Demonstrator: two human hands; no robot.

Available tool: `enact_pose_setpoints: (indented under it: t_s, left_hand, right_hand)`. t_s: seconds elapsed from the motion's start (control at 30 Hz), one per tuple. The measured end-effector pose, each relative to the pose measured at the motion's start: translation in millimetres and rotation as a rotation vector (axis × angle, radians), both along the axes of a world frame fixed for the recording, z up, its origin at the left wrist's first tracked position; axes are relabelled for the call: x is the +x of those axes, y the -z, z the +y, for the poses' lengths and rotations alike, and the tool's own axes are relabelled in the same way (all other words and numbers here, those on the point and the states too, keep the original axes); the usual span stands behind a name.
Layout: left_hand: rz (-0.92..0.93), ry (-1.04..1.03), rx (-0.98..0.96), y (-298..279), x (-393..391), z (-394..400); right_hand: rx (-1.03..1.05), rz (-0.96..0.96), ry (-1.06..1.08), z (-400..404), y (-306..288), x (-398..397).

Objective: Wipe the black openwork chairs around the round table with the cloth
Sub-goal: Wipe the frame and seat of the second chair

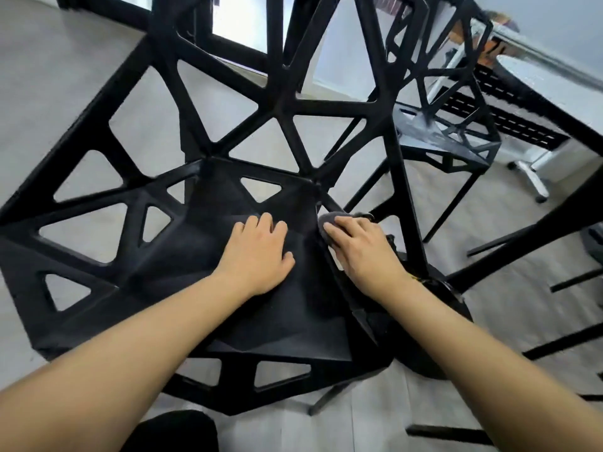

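While the wipe is under way: the near chair [202,243] fills the view from the left edge across to the middle, seat facing up, webbed back rising beyond it.
Left hand [257,252]: flat on the middle of the seat, fingers straight and spread, holding nothing; it looks to be steadying the chair.
Right hand [355,243]: just right of the left one, its grip narrow, fingers pressed down over the cloth [329,221] at the seat's right edge.
Cloth against the grip: a grey wad mostly under the fingers, only its far end peeking out past the fingertips; it touches the strut where seat meets side frame.
Step in hand: by my reading, rubbing down the right rim of this seat.
Next move: likely a sweep along that rim or up the side struts, which calls for keeping pressure on the cloth and working it into the triangular gaps.
Second chair [450,125]: further right and behind, near the counter [535,76]; whether it is wiped cannot be told.
Far right: thin black legs on the floor [58,93].
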State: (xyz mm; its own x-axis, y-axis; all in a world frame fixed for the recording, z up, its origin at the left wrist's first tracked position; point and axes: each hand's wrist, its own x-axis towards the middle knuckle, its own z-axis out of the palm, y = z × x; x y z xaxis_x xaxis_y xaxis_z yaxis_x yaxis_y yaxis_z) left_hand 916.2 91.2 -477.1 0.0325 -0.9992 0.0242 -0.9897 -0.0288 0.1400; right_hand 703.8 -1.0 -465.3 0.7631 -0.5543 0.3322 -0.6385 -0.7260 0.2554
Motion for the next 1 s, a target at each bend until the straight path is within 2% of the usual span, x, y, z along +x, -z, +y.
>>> enact_pose_setpoints:
  t_s: [0.13,0.23,0.43,0.5,0.63,0.8,1.0]
  left_hand:
    - [0.05,-0.102,0.117,25,36,-23]
    - [0.036,-0.083,0.091,30,35,-24]
    - [0.001,-0.092,0.088,32,35,-33]
    - [-0.008,-0.096,0.077,33,32,-33]
    - [-0.007,-0.098,0.059,32,30,-34]
    - [0.012,-0.095,0.036,35,33,-38]
    - [0.049,-0.089,0.058,33,37,-38]
  right_hand:
    - [0.101,0.003,0.059,0,7,-2]
    - [0.065,0.009,0.085,-22,10,14]
    - [0.13,0.125,0.229,-64,4,63]
    - [0.096,0.067,0.19,-71,0,63]
    - [-0.042,-0.224,0.09,-106,-11,87]
    - [0.152,-0.005,0.187,-113,20,99]
    - [0.195,0.208,0.126,-85,-19,65]
